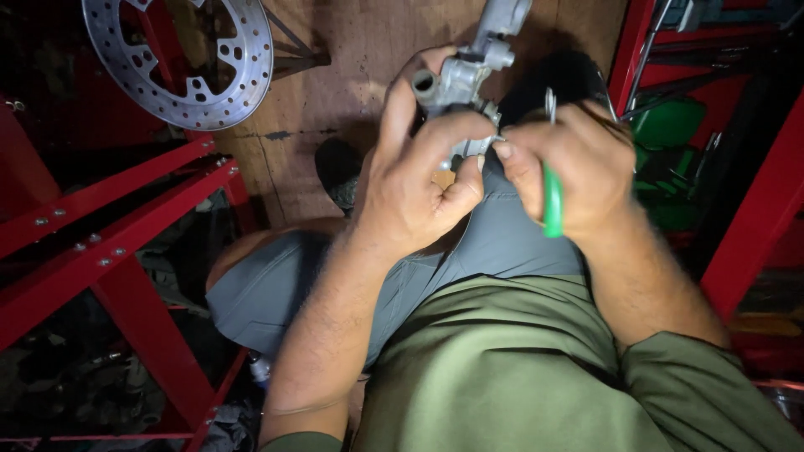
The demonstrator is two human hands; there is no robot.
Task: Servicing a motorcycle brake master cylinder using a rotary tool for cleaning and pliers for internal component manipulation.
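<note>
While the person sits with knees drawn up over a worn wooden floor [352,50], red steel shelving frames [109,243] stand on both sides, the left one crossed by bolted rails with dark clutter beneath, the right one holding green objects [666,125] in shadow. An olive shirt [502,368] fills the bottom of the view, with grey trousers [276,285] above it. At upper left a drilled brake disc [180,59] hangs or leans above the red frame, well apart from the hands.

The left hand [414,184] is closed around a grey cast-metal brake master cylinder [461,79], held up above the lap near the top centre. Its grip wraps the lower body of the casting, thumb stretched up along the left side toward a round open port, fingers curled underneath. A lever arm of the same part runs up out of the frame.

The right hand [569,172] sits just beside the left, touching the casting with its fingertips at the lower right edge. Its grip is closed on a green-handled hand tool [553,197]; the handle runs down across the palm and a thin metal end shows above the knuckles. The working tip is hidden, so I cannot tell which kind of tool it is.
</note>
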